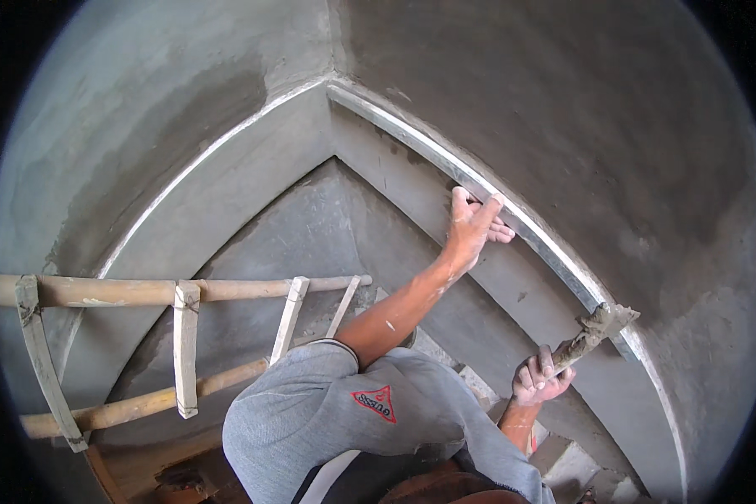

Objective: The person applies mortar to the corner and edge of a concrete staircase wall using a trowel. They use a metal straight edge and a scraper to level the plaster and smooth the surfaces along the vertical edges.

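Observation:
A long metal straightedge lies along the front edge of the right-hand ledge, from the inner corner down to the right. My left hand is closed around it near its middle, with fingers on both sides. Lower right, my right hand grips a mortar-caked trowel. A lump of wet grey mortar covers its blade and sits beside the straightedge's lower end. The trowel's exact shape is hidden under the mortar. A pale strip runs along the wall side of the straightedge.
A bamboo ladder with wooden rungs stands at the left. Grey plastered walls meet at the far corner, and a second ledge follows the left wall. Broken blocks and rubble lie below at the lower right.

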Available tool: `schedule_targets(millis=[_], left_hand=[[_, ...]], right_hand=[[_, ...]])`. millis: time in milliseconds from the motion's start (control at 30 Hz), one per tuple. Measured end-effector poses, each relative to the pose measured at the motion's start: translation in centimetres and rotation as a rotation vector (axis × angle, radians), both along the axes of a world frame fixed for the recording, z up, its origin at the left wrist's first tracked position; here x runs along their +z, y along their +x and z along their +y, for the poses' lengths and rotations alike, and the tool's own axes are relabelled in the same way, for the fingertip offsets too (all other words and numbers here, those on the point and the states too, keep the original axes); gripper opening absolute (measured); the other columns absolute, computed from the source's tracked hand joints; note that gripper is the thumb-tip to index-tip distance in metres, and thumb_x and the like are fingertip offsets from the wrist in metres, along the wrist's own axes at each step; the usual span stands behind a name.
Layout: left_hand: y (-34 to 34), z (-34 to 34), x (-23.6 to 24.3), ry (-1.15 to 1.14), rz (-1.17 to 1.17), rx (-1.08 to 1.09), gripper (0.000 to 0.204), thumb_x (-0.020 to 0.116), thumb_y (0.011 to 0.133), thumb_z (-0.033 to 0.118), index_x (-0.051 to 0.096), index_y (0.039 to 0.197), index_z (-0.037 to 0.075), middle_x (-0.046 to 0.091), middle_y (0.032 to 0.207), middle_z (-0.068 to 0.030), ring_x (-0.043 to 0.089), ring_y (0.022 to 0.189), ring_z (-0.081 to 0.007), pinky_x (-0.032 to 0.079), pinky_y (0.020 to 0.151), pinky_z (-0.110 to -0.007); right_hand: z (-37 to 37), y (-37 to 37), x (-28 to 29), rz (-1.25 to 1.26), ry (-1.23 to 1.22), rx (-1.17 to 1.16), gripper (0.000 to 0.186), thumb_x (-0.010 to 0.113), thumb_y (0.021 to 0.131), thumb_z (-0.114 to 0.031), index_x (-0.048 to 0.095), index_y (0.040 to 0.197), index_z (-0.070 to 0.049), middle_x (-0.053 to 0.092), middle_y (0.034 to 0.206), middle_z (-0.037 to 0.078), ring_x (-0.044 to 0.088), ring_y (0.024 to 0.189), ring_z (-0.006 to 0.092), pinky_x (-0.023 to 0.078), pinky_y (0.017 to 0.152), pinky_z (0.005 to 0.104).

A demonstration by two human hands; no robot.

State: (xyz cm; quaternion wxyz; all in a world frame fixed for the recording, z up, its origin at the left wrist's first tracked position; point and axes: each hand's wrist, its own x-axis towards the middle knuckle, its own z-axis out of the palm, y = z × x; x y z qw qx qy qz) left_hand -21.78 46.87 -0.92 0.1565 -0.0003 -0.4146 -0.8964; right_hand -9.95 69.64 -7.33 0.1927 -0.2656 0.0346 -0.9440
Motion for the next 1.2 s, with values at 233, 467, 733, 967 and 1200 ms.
schedule_targets(millis=[233, 467, 733, 967, 1200], left_hand=[[-0.1, -0.2, -0.3, 0.004, -0.011, -0.023, 0.042, 0.06, 0.085, 0.022, 0.024, 0.095, 0.002, 0.048, 0.074, -0.0153, 0.06, 0.057, -0.0225, 0.054, 0.049, -0.03], [-0.3, -1.3, -0.3, -0.002, -0.042, -0.033, 0.043, 0.06, 0.085, 0.021, 0.024, 0.096, 0.001, 0.049, 0.077, -0.017, 0.06, 0.057, -0.0228, 0.054, 0.048, -0.029], [-0.4, -1.8, -0.1, -0.011, -0.013, -0.072, 0.043, 0.059, 0.085, 0.02, 0.022, 0.097, 0.001, 0.049, 0.077, -0.0176, 0.061, 0.057, -0.0226, 0.054, 0.048, -0.029], [-0.4, -1.6, -0.4, -0.005, -0.023, -0.074, 0.042, 0.057, 0.086, 0.019, 0.021, 0.097, 0.002, 0.049, 0.076, -0.0175, 0.06, 0.056, -0.0222, 0.054, 0.048, -0.028], [-0.5, -1.8, -0.4, -0.017, -0.016, -0.075, 0.041, 0.057, 0.085, 0.018, 0.021, 0.097, 0.002, 0.048, 0.079, -0.0185, 0.06, 0.057, -0.0221, 0.054, 0.048, -0.028]], right_hand=[[-1.1, 0.5, 0.0, -0.004, 0.014, -0.025, 0.047, 0.043, 0.087, -0.029, 0.04, 0.13, -0.011, 0.048, 0.083, 0.015, 0.043, 0.053, 0.0145, 0.035, 0.044, 0.0249], [-1.6, 0.7, -0.5, -0.018, 0.023, -0.06, 0.046, 0.042, 0.086, -0.029, 0.043, 0.127, -0.007, 0.047, 0.083, 0.016, 0.043, 0.053, 0.0143, 0.035, 0.044, 0.0252], [-2.8, 1.0, 0.3, -0.074, 0.054, -0.096, 0.042, 0.041, 0.087, -0.03, 0.046, 0.124, -0.009, 0.048, 0.081, 0.015, 0.044, 0.052, 0.014, 0.035, 0.043, 0.0246], [-2.8, 0.8, -0.2, -0.071, 0.067, -0.098, 0.043, 0.039, 0.087, -0.029, 0.044, 0.126, -0.011, 0.048, 0.081, 0.015, 0.043, 0.05, 0.014, 0.036, 0.043, 0.0253], [-2.6, 0.6, -0.4, -0.059, 0.077, -0.08, 0.046, 0.04, 0.087, -0.03, 0.041, 0.129, -0.013, 0.048, 0.082, 0.015, 0.045, 0.054, 0.0144, 0.035, 0.045, 0.0251]])
